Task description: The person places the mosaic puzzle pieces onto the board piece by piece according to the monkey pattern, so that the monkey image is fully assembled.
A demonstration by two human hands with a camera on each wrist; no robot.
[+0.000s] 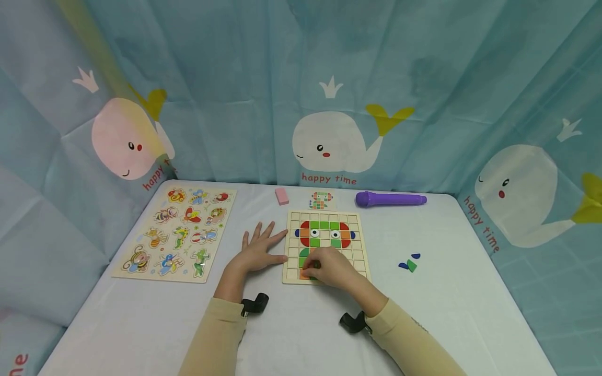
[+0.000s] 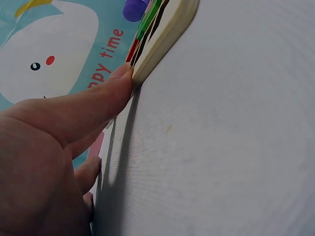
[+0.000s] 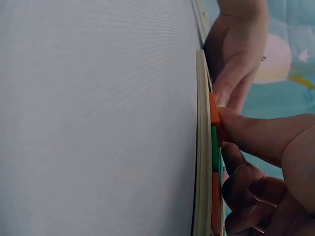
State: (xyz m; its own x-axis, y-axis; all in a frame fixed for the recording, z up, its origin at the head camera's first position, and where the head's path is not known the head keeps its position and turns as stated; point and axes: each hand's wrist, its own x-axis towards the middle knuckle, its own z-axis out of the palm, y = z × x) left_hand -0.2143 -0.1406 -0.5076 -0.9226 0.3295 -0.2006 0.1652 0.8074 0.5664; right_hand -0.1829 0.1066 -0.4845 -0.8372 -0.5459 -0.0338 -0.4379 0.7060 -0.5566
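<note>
A wooden grid board [image 1: 291,263] lies on the white table, carrying red, green, orange and blue tiles and two eye tiles [image 1: 314,233]. My left hand [image 1: 256,253] lies with spread fingers at the board's left side, its thumb touching the edge. Over the lower part of the board, my right hand [image 1: 331,269] pinches an orange tile [image 1: 304,274] at the bottom row with curled fingers. In the right wrist view its thumb rests against the orange tile [image 3: 214,109], beside a green tile [image 3: 215,147]. The right hand hides some tiles in the head view.
Two blue half-round tiles [image 1: 416,256] and a green tile [image 1: 412,266] lie to the right. Behind the board are a pattern card [image 1: 321,200], a pink block [image 1: 281,196] and a purple microphone [image 1: 390,199]. An insect puzzle board [image 1: 226,209] lies left.
</note>
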